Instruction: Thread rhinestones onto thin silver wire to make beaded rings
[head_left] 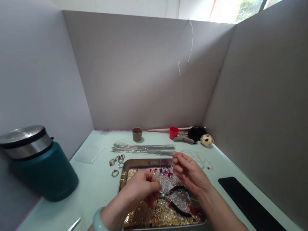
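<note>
Presently, on the head view, I observe the left hand [149,187] and right hand [188,173] apart from each other above the metal tray [165,227], fingers curled; I cannot tell whether either is clamped on anything. Black-handled pliers [180,209] lie in the tray on loose beads [141,219]. Thin metal rods [142,148] lie beyond its far rim, with beaded rings [115,173] to the left.

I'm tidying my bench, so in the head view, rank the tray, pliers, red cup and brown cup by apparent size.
1. Tray
2. Pliers
3. Red cup and brown cup: too alike to rank
</note>
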Motion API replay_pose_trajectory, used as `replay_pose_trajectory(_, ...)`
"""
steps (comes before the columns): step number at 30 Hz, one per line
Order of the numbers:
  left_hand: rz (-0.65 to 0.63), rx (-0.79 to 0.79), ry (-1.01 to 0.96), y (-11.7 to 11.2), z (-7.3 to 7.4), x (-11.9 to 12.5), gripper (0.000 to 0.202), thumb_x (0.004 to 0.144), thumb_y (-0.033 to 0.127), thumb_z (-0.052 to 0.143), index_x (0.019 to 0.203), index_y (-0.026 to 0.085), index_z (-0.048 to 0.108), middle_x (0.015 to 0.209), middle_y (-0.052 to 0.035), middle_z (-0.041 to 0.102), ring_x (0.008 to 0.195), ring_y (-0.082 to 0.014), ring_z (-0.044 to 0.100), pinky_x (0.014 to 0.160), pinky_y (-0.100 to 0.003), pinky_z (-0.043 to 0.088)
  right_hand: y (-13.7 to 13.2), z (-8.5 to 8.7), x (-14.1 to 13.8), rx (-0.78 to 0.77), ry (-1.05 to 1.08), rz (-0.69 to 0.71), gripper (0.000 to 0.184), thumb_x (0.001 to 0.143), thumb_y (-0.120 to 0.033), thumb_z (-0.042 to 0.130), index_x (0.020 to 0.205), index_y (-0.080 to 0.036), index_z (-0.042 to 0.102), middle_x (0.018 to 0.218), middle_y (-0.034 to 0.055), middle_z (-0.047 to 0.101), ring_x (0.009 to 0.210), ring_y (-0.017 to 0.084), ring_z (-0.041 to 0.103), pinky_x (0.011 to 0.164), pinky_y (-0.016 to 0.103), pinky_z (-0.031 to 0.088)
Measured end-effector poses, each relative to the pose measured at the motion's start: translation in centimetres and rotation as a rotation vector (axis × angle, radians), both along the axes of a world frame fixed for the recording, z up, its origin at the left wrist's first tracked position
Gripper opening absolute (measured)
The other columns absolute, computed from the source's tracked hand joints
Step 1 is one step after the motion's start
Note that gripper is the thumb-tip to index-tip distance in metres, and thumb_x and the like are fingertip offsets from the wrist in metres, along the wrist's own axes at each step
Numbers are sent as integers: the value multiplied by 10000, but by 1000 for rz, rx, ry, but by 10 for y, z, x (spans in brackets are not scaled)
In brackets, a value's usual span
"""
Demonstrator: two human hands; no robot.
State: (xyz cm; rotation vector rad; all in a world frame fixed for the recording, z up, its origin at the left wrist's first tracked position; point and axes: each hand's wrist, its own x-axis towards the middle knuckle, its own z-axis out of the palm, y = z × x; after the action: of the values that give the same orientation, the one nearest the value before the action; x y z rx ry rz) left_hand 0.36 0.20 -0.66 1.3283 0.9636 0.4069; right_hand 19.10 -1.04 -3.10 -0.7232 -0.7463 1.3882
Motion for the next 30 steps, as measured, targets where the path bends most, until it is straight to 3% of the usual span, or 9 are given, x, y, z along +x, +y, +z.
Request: replay_pose_trajectory(30, -5, -4, 25, -2, 2, 2, 101, 632, 193, 573, 561, 145, 520, 487, -7, 567, 348, -102, 517, 368, -214, 405, 0, -1, 1, 26, 75, 6, 143, 745, -224, 699, 855, -178, 619, 734, -29, 514, 497, 26, 377, 399, 123, 282)
